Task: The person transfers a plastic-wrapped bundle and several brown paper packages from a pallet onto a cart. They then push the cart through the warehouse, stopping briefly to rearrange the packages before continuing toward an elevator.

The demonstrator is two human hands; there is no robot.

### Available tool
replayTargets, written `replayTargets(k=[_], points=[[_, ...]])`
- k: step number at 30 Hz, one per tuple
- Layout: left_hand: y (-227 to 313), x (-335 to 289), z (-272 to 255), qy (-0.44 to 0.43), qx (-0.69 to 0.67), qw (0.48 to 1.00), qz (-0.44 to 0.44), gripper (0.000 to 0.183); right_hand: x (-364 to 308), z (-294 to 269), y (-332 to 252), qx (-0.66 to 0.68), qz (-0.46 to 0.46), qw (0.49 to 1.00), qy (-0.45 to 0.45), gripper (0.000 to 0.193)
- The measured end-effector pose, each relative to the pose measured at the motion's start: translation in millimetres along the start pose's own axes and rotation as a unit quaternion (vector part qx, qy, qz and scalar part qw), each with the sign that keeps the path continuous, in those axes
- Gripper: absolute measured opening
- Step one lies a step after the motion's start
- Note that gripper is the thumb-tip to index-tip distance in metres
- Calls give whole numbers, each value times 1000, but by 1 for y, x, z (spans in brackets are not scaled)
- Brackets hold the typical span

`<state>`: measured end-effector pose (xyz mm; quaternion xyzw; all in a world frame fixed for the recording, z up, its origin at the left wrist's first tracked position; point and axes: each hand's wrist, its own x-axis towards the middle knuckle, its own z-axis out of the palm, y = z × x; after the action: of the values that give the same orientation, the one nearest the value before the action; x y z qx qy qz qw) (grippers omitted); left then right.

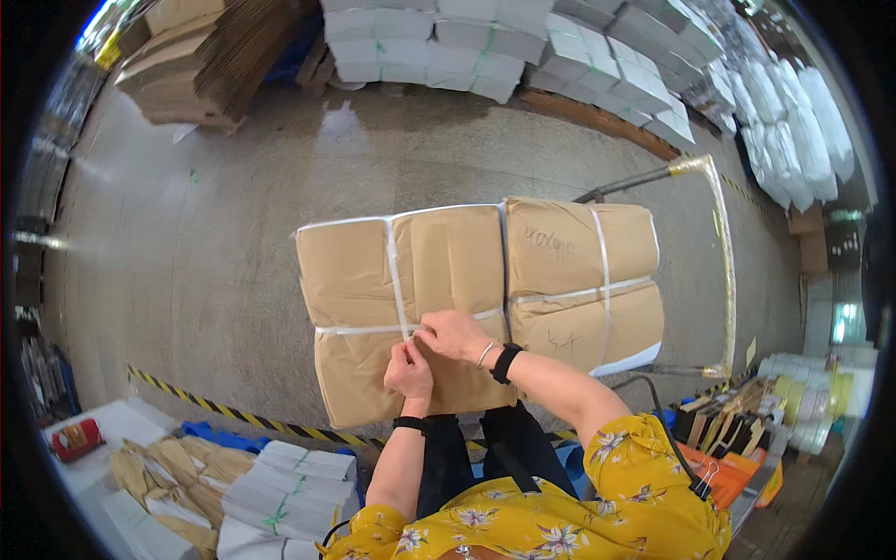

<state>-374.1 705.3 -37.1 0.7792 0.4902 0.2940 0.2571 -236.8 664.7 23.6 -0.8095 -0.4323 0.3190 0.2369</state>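
Two bundles wrapped in brown paper lie side by side in front of me, each crossed by white straps. Over the left bundle (448, 252), both my hands meet where its straps cross. My left hand (409, 375) is closed, its thumb and finger pinching the white strap (396, 271) just below the crossing. My right hand (455, 336) reaches in from the right, fingers curled closed on the strap at the same spot; its fingertips are partly hidden. The right bundle (560, 243) has handwritten marks on its paper and is touched by neither hand.
A cart's metal handle frame (723, 252) rises right of the bundles. White paper stacks (439, 42) line the far side, with stacked brown cardboard (191, 70) at far left. White stacks (289, 490) and crumpled brown paper (168, 485) lie near left, behind striped floor tape (224, 411).
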Motion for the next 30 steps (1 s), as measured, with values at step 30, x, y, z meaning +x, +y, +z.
replayTargets(k=[30], points=[[517,-399,93,-511,-138,824,201,75,-721,-188,359,214,262,928,154,17]])
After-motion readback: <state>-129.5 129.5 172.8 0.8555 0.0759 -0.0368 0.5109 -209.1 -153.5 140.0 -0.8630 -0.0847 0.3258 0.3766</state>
